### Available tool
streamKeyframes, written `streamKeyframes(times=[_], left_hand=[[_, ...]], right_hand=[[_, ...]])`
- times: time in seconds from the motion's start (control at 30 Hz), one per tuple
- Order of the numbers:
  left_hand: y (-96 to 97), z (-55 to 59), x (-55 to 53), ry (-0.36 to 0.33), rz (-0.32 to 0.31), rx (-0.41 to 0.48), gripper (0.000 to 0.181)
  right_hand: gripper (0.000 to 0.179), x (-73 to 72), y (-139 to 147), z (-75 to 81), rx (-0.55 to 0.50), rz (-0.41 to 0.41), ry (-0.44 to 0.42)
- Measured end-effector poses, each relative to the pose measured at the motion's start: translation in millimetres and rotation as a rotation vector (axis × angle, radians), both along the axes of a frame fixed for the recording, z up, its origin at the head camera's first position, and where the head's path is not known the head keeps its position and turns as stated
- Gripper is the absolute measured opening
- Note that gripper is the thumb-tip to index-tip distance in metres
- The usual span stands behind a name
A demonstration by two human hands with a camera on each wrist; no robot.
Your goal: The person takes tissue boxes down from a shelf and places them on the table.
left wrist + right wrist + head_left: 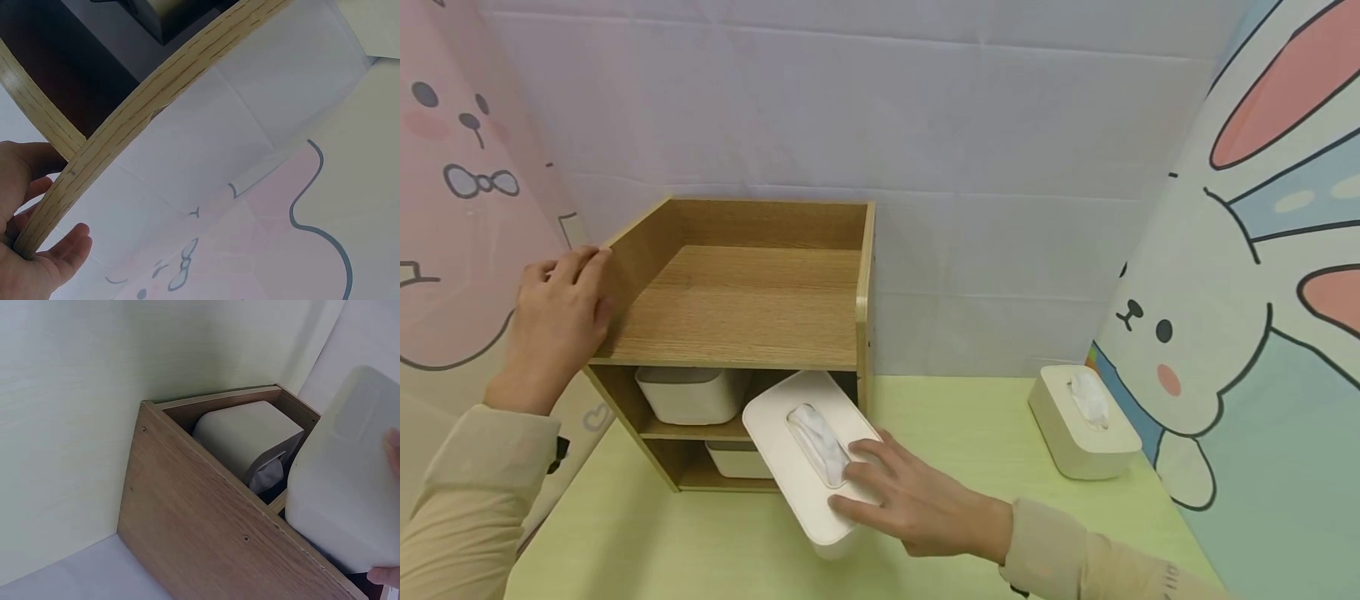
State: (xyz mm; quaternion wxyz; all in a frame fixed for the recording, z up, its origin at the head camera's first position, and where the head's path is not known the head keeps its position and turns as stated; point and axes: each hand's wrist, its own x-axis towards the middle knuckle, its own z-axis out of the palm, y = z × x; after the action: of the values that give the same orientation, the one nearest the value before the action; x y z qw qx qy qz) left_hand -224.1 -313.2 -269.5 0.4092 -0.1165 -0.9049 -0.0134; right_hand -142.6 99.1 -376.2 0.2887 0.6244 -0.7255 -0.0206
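My left hand [561,312] grips the left side panel of a wooden shelf [745,300], with thumb and fingers on either side of the panel's edge [119,134] in the left wrist view. In front of the shelf's right half, my right hand [917,492] holds a white tissue box [801,500] by its right side. The box is tilted, its lid facing up toward the head view and a tissue [820,442] showing in the slot. Its far end overlaps the opening of the middle compartment. The right wrist view shows the held box's underside [347,469].
One white box [688,398] sits at the left of the middle compartment. Another [741,462] lies in the bottom compartment; a tissue box [247,437] shows inside the shelf in the right wrist view. A further tissue box [1086,433] stands on the green table [955,425] at right.
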Motion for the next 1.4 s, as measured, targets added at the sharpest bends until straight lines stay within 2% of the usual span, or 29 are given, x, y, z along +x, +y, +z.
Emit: streamKeyframes(times=[0.53,0.73,0.93,1.03,1.13,1.4], left_hand=[[-1.3,-0.5,0.6,-0.009,0.008,-0.002,0.053],[-1.0,-0.6,1.2,-0.01,0.011,0.0,0.053],[-0.9,-1.5,1.4,0.005,0.005,-0.002,0.053],[-0.5,-1.9,1.3,0.02,-0.006,-0.003,0.053],[0.1,-2.2,1.0,0.033,-0.014,-0.008,0.052],[-0.5,-1.5,0.0,0.032,-0.014,-0.007,0.052]], right_hand=[[0.046,9.5,28.0,-2.5,0.006,0.11,0.09],[0.049,14.4,39.6,-1.7,0.001,0.14,0.099],[0.035,19.3,52.2,-3.4,-0.017,0.197,0.117],[0.031,24.7,60.9,-6.9,0.015,0.183,0.071],[0.036,30.7,70.5,-10.8,0.046,0.152,0.013],[0.049,37.7,92.2,-21.8,0.025,0.13,-0.007]])
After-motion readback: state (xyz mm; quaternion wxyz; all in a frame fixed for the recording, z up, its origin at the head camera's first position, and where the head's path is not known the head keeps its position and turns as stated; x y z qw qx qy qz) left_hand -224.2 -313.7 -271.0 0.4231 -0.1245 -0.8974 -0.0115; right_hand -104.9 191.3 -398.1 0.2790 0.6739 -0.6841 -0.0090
